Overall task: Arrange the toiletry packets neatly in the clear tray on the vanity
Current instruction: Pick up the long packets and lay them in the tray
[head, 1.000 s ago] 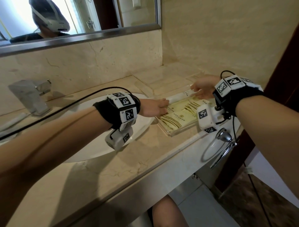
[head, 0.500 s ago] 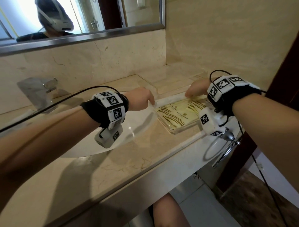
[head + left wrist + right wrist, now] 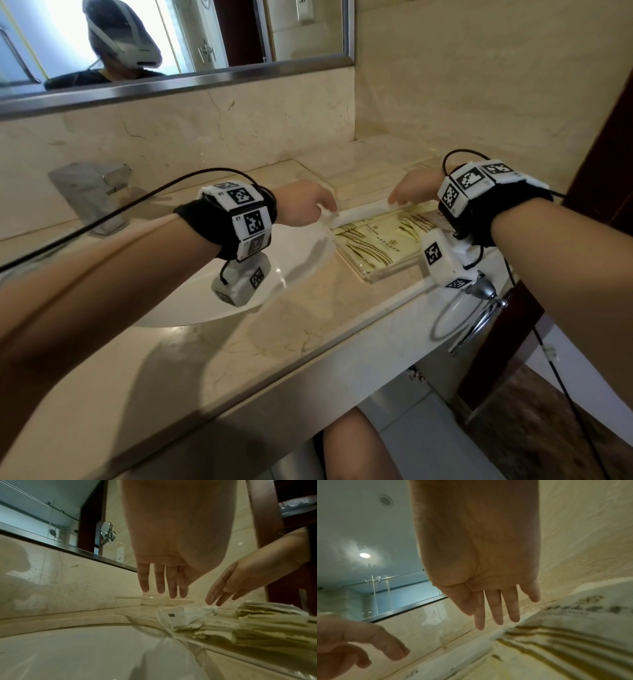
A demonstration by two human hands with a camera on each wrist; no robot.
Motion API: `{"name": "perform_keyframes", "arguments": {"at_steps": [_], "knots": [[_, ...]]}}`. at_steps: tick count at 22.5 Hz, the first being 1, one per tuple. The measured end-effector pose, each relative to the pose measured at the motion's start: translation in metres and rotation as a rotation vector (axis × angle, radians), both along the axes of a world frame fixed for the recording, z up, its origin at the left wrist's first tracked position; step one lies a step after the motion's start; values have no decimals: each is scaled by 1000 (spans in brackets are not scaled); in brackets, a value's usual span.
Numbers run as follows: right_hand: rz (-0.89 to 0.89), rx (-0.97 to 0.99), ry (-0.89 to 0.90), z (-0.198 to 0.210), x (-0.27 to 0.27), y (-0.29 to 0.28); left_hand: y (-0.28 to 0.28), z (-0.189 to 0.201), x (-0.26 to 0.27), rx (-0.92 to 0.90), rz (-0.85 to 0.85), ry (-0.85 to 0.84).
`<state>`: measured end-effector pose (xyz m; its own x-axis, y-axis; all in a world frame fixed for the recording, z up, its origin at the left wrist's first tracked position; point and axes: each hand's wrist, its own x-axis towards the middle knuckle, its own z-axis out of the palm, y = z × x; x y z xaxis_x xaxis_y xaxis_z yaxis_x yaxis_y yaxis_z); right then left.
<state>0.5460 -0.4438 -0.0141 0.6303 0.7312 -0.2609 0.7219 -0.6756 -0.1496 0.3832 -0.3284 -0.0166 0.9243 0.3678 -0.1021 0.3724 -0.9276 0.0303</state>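
the clear tray (image 3: 368, 275) sat at the vanity's (image 3: 239, 342) right front edge, its walls barely visible. yellow-striped packets (image 3: 376, 240) lay flat inside, a long white packet (image 3: 359, 214) along the far wall. the left hand (image 3: 308, 205) and right hand (image 3: 416, 186) hovered over it, fingers straight, holding nothing; the right wrist gear hid the tray's right end.

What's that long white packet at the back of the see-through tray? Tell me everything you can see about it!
The long white packet is a narrow, crinkly wrapper, paper or plastic by its look, with a small dark mark near one crimped end. It lies flat along the far edge of the clear tray, behind the yellow-green striped packets. The left hand and right hand reach to its two ends with straight fingers; actual contact cannot be told.
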Motion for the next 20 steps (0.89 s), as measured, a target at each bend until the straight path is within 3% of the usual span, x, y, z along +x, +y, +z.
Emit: {"name": "perform_keyframes", "arguments": {"at_steps": [8, 20], "knots": [[48, 399, 298, 31, -61, 2, -10, 31, -27, 48, 99, -207], [273, 432, 368, 35, -171, 67, 19, 51, -141, 149, 325, -247]]}}
